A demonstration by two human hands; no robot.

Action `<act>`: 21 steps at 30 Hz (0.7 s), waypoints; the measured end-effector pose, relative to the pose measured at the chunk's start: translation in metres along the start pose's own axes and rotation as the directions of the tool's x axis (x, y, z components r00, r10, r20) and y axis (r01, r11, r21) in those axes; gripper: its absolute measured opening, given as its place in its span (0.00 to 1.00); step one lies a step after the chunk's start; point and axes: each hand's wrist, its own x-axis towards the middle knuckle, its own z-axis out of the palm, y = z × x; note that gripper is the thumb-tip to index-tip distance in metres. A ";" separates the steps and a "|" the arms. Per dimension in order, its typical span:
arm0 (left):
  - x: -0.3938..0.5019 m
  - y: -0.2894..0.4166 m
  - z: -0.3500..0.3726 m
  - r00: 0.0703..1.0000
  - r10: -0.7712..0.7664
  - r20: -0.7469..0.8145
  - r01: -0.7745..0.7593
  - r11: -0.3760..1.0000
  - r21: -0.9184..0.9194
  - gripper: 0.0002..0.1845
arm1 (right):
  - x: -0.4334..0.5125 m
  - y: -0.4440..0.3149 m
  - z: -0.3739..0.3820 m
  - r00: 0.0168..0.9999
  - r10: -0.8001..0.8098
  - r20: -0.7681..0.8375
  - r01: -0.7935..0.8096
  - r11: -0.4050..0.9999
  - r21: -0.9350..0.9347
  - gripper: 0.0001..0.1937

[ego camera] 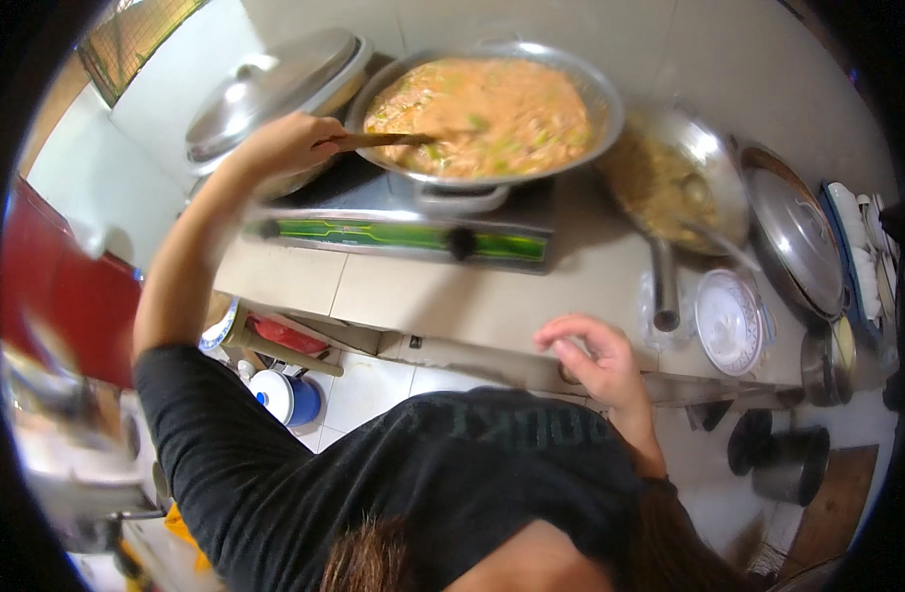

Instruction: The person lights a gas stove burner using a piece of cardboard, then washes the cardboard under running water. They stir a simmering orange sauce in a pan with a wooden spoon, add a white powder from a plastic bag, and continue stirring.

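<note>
My left hand (297,144) grips the handle of a wooden spoon or spatula (374,140), whose far end dips into the orange-brown stew at the left side of a wide metal pot (463,194). Pieces of green vegetable show in the stew. The pot stands on a gas stove (400,235) with a green front panel and black knobs. Above the near edge of the tiled counter (415,277) hangs my right hand (596,359), its fingers loosely curled and apart, holding nothing.
Left of the pot sits a lidded pan (275,89). On the right are a wok (726,163) with food and a ladle, a patterned bowl (727,322), a lidded metal pot (796,229) and a rack of utensils (855,251). A blue pot (304,401) stands below the counter.
</note>
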 end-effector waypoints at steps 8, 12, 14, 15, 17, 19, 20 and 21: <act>0.041 -0.033 0.025 0.996 -0.062 -0.067 0.067 0.994 0.083 0.11 | -0.005 0.007 -0.002 0.988 -0.032 -0.150 0.022 0.998 -0.065 0.06; 0.082 -0.033 0.037 0.994 0.003 -0.114 0.006 0.997 0.078 0.10 | -0.012 0.006 -0.004 0.979 -0.042 -0.201 0.026 0.996 -0.084 0.06; 0.104 -0.025 0.043 0.992 -0.005 -0.127 0.009 0.999 0.033 0.10 | -0.017 0.004 -0.005 0.976 -0.046 -0.214 0.029 0.996 -0.080 0.07; 0.113 -0.022 0.045 0.989 0.019 -0.148 -0.014 0.999 0.035 0.10 | -0.018 0.003 -0.006 0.973 -0.054 -0.222 0.032 0.994 -0.103 0.07; 0.129 -0.010 0.048 0.985 0.047 -0.166 -0.041 0.998 0.040 0.10 | -0.024 0.001 -0.006 0.970 -0.020 -0.241 0.004 0.998 -0.068 0.07; 0.140 0.001 0.049 0.979 0.081 -0.186 -0.079 0.997 0.020 0.10 | -0.029 -0.002 -0.006 0.966 0.001 -0.258 -0.015 0.999 -0.050 0.07; 0.142 0.006 0.049 0.976 0.095 -0.195 -0.095 0.995 0.011 0.10 | -0.032 -0.003 -0.006 0.964 0.006 -0.264 -0.018 0.999 -0.044 0.07; 0.143 0.011 0.048 0.975 0.105 -0.198 -0.104 0.994 0.015 0.10 | -0.034 -0.004 -0.006 0.963 0.006 -0.270 -0.019 0.999 -0.047 0.07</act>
